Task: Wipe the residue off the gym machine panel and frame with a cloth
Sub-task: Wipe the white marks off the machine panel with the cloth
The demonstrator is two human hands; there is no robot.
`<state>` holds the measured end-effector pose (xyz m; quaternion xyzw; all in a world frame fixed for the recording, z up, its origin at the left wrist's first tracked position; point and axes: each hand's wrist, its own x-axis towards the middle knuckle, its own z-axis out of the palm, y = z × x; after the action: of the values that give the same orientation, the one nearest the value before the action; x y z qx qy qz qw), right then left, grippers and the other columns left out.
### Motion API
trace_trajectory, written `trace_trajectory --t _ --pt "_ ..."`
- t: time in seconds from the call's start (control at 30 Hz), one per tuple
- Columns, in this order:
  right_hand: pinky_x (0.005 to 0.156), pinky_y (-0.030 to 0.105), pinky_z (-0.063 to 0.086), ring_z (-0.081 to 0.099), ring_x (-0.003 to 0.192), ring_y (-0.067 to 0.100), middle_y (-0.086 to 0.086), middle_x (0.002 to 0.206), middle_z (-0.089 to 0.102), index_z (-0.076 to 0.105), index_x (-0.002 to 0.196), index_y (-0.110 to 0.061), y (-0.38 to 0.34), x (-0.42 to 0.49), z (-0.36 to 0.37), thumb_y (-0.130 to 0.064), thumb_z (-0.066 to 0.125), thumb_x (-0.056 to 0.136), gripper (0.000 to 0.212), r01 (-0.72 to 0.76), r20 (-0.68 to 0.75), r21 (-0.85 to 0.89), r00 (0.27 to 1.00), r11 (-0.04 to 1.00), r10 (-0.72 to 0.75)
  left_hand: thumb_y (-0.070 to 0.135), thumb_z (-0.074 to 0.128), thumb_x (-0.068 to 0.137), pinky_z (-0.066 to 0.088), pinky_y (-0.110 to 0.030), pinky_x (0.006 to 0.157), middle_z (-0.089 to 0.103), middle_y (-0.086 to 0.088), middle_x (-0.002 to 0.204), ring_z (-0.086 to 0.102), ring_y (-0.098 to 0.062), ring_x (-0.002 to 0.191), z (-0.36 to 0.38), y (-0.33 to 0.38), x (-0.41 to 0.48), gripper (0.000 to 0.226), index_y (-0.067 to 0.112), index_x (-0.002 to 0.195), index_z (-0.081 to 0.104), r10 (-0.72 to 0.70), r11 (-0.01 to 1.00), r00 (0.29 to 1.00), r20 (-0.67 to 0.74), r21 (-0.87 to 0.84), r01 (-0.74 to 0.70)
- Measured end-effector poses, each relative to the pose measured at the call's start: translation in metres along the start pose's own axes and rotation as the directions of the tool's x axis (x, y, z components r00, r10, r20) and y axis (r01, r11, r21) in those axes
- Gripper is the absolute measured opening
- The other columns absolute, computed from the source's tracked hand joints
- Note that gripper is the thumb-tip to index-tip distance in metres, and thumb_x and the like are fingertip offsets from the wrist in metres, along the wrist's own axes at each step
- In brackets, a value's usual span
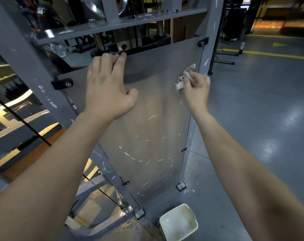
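Pale, crumpled cloth (186,76), pinched in the closed grip of the right hand (196,87), lies against the upper right of the grey panel (147,105), just beside the right post of the frame (213,32). The left hand (107,84) lies flat on the upper left of the panel, fingers extended to its top edge and thumb spread, holding nothing.

The cloth is judged soft and light, moulding to flat faces and post edges; a bunched wad held from behind looks best for pressing. The panel appears to be a thin sheet fixed at its corners, so it may flex unless braced. White residue streaks (152,117) mark its lower half, and similar flecks mark both posts.

Black corner brackets (62,83) and small edge clips (184,150) could snag the cloth. A cream tub (178,221) stands on the floor (261,119) near the panel's foot, in the way of any low reach.
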<state>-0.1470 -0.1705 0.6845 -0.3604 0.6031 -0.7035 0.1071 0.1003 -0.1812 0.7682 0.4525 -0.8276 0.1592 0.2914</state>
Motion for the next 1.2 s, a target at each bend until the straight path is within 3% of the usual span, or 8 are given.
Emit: trace_trajectory --t 0.23,0.4,0.47,0.6,0.8,0.97,1.1,1.2 --pt "0.092 0.010 0.044 0.054 0.097 -0.009 0.005 0.123 0.048 0.063 0.134 -0.009 0.026 0.011 -0.015 -0.006 0.058 0.095 0.040 0.231 0.177 -0.222 0.965 0.947 -0.194 0.035 0.048 0.081 0.023 -0.045 0.121 0.041 -0.013 0.142 0.035 -0.033 0.135 -0.008 -0.014 0.000 0.082 0.006 0.156 0.033 0.105 0.994 0.994 0.028 0.016 -0.106" --pt "0.081 0.041 0.050 0.055 0.085 0.017 0.004 0.093 0.058 0.063 0.086 -0.009 0.034 0.011 -0.003 -0.021 0.064 0.092 0.014 0.161 0.033 -0.269 0.987 0.950 -0.158 0.032 0.051 0.082 0.017 -0.049 0.124 0.044 -0.019 0.138 0.038 -0.038 0.134 0.000 -0.019 -0.010 0.081 0.002 0.155 0.032 0.042 0.995 0.998 -0.044 0.090 -0.038" --pt "0.069 0.032 0.045 0.049 0.076 0.016 0.008 0.086 0.055 0.052 0.077 -0.010 0.038 -0.013 0.017 -0.021 0.063 0.093 0.022 0.220 0.054 -0.296 0.975 0.929 -0.214 0.034 0.049 0.080 0.018 -0.047 0.123 0.046 -0.019 0.133 0.041 -0.038 0.130 0.005 -0.018 -0.010 0.082 0.002 0.154 0.034 0.031 0.995 0.997 -0.070 0.094 -0.025" --pt "0.067 0.019 0.040 0.051 0.077 0.016 0.004 0.088 0.052 0.054 0.081 -0.011 0.044 -0.038 0.025 -0.010 0.061 0.090 0.011 0.467 0.379 -0.275 0.856 0.840 -0.352 0.036 0.048 0.077 0.020 -0.046 0.121 0.048 -0.019 0.131 0.044 -0.038 0.128 0.007 -0.015 -0.009 0.082 0.003 0.152 0.039 -0.001 0.997 0.993 -0.117 0.082 0.011" --pt "0.082 0.032 0.056 0.065 0.104 0.022 0.009 0.115 0.063 0.055 0.096 -0.021 0.031 0.000 0.027 -0.026 0.050 0.089 0.009 0.229 -0.037 -0.262 0.968 0.937 -0.247 0.035 0.049 0.076 0.025 -0.046 0.119 0.049 -0.019 0.129 0.045 -0.039 0.124 0.008 -0.014 -0.010 0.081 0.003 0.150 0.042 -0.006 0.998 0.989 -0.148 0.064 0.015" --pt "0.077 0.040 0.055 0.061 0.084 0.020 0.005 0.103 0.052 0.061 0.098 -0.009 0.048 -0.028 0.030 -0.016 0.056 0.091 0.012 0.634 0.399 -0.348 0.767 0.691 -0.502 0.037 0.047 0.075 0.025 -0.047 0.118 0.049 -0.018 0.128 0.045 -0.040 0.121 0.008 -0.013 -0.010 0.081 0.004 0.149 0.043 -0.022 0.998 0.988 -0.156 0.052 0.030" --pt "0.083 0.043 0.056 0.063 0.109 0.015 0.005 0.123 0.059 0.053 0.110 -0.009 0.026 0.022 0.018 -0.017 0.051 0.091 0.020 0.369 0.067 -0.325 0.928 0.871 -0.368 0.036 0.049 0.075 0.026 -0.047 0.118 0.049 -0.018 0.128 0.044 -0.039 0.119 0.009 -0.013 -0.011 0.081 0.004 0.149 0.042 -0.016 0.998 0.987 -0.157 0.051 0.024" --pt "0.088 0.020 0.052 0.057 0.102 -0.001 0.009 0.118 0.058 0.058 0.118 -0.008 0.014 0.012 0.028 -0.006 0.051 0.095 0.024 0.329 -0.069 -0.285 0.930 0.900 -0.361 0.035 0.050 0.075 0.026 -0.047 0.117 0.050 -0.019 0.127 0.045 -0.040 0.117 0.010 -0.013 -0.010 0.080 0.003 0.148 0.044 -0.015 0.998 0.984 -0.177 0.059 0.026"
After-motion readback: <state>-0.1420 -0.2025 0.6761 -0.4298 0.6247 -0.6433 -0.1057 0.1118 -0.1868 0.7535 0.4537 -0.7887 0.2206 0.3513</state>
